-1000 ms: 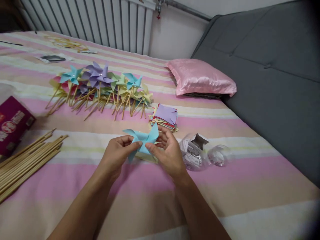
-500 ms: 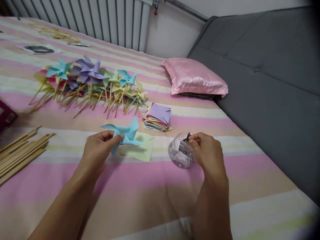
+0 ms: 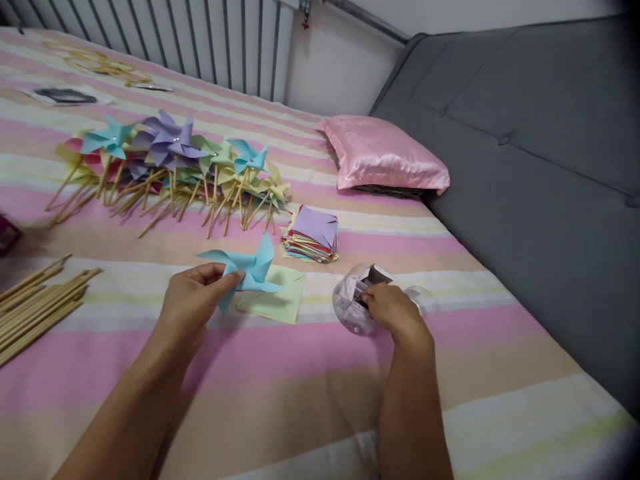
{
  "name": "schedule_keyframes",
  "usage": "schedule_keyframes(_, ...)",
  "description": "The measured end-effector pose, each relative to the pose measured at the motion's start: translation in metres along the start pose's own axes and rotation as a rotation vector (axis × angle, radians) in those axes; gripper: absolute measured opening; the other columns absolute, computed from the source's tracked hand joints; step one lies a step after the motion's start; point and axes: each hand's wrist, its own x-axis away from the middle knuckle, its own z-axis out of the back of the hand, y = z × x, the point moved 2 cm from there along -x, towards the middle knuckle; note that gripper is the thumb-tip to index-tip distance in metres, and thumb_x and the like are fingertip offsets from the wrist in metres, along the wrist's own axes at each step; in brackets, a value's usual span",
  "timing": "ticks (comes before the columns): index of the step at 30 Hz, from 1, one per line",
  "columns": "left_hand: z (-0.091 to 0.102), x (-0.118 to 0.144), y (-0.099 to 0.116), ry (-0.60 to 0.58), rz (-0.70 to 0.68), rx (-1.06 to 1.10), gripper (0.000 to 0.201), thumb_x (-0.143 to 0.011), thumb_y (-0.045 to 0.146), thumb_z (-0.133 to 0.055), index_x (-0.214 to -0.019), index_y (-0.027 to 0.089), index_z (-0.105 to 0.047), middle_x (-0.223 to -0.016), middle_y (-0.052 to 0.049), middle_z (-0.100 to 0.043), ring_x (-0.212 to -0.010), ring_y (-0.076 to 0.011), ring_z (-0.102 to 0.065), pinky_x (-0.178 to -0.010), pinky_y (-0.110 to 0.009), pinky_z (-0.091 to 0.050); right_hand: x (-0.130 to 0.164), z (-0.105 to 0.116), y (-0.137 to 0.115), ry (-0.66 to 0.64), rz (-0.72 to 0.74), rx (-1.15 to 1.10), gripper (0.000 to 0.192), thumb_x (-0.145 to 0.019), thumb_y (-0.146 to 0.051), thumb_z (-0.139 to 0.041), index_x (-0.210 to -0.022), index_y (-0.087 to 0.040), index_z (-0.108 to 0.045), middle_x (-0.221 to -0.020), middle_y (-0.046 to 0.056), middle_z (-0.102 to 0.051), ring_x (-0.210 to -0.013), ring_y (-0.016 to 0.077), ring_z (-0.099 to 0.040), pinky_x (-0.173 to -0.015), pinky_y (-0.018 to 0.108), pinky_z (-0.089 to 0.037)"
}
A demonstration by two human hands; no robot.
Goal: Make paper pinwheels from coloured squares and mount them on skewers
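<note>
Near the middle of the bed [image 3: 500, 320], left hand [image 3: 187, 303] pinches a blue paper pinwheel [image 3: 250, 270] above a yellow sheet [image 3: 280, 303]. Just right of it, right hand [image 3: 393, 310] dips its fingers into the clear jar [image 3: 353, 307]; can't tell whether they've closed on anything.

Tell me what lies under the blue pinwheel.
A pale green paper square lies on the striped bedcover under the blue pinwheel; the pinwheel hides its near corner.

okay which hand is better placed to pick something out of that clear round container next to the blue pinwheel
Probably the right hand: its fingers are already at the opening of the clear container. The left hand is shut on the blue pinwheel, off to the other side.
</note>
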Motion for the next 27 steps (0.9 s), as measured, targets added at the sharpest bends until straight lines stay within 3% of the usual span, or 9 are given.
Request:
schedule_keyframes(7, -0.002, 0.0022, 0.0011, -0.019, 0.001, -0.003, 0.02, -0.056, 0.03, -0.073, -0.057, 0.015, -0.061, -0.052, 0.005, -0.049, -0.049, -0.0065, -0.038, -0.046, -0.02, -0.025, -0.0006, -0.0025, -0.0058, 0.008, 0.027, 0.021, 0.029, -0.081, -0.028, -0.044, -0.093, -0.021, -0.069, -0.099, 0.013, -0.068, -0.085, 0.0241, -0.064, -0.061, 0.028, -0.038)
schedule_keyframes(12, -0.002, 0.0036, 0.0021, -0.029, -0.003, 0.008, 0.02, -0.057, 0.03, -0.073, -0.055, 0.015, -0.059, -0.051, 0.005, -0.047, -0.049, -0.0064, -0.037, -0.046, -0.02, -0.025, -0.0008, -0.0025, -0.008, -0.032, 0.037, -0.005, 0.029, -0.076, -0.022, -0.049, -0.096, -0.029, -0.069, -0.103, 0.009, -0.068, -0.092, 0.024, -0.064, -0.064, 0.028, -0.039)
schedule_keyframes(20, -0.0025, 0.0048, 0.0017, -0.04, 0.005, 0.009, 0.019, -0.057, 0.03, -0.072, -0.055, 0.015, -0.06, -0.05, 0.004, -0.05, -0.047, -0.0071, -0.039, -0.045, -0.021, -0.025, 0.0018, -0.0051, -0.0079, -0.008, 0.065, 0.023, 0.028, -0.072, -0.012, -0.047, -0.089, -0.016, -0.069, -0.096, 0.016, -0.068, -0.076, 0.0218, -0.065, -0.056, 0.026, -0.037)
schedule_keyframes(27, -0.0008, 0.0042, 0.0002, -0.037, 0.002, 0.001, 0.019, -0.058, 0.031, -0.072, -0.057, 0.015, -0.061, -0.052, 0.004, -0.051, -0.048, -0.007, -0.04, -0.046, -0.02, -0.026, 0.0032, -0.006, -0.001, 0.061, 0.121, -0.019, 0.026, -0.074, -0.017, -0.047, -0.082, -0.02, -0.072, -0.088, 0.012, -0.07, -0.077, 0.0219, -0.065, -0.055, 0.025, -0.034)
